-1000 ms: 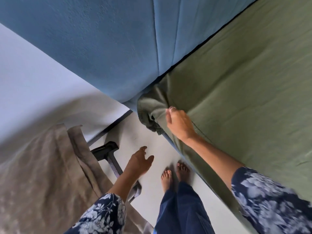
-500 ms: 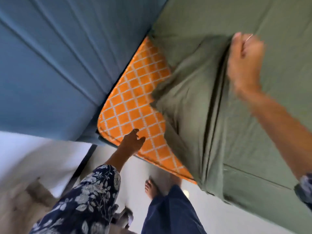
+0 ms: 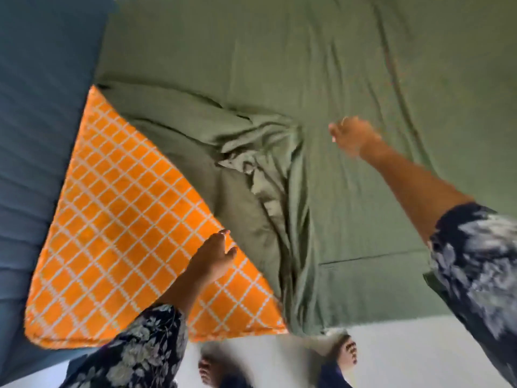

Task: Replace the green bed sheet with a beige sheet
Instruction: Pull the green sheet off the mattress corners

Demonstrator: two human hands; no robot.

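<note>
The green sheet [image 3: 349,65] covers most of the bed. Its near left corner is peeled back into a crumpled heap [image 3: 251,152], baring an orange mattress [image 3: 117,219] with a white grid pattern. My right hand [image 3: 352,135] hovers over the flat sheet to the right of the heap, blurred, fingers loose, holding nothing. My left hand [image 3: 214,259] hangs above the bare mattress corner, close to the folded sheet edge, fingers relaxed and empty. No beige sheet is in view.
A blue padded headboard [image 3: 42,121] runs along the left side of the mattress. Pale floor [image 3: 391,354] lies in front of the bed, with my bare feet [image 3: 347,354] standing at its edge.
My right hand has let go of the green sheet corner, which now lies crumpled on the bed. More orange mattress is bare. The view has swung up over the bed.
</note>
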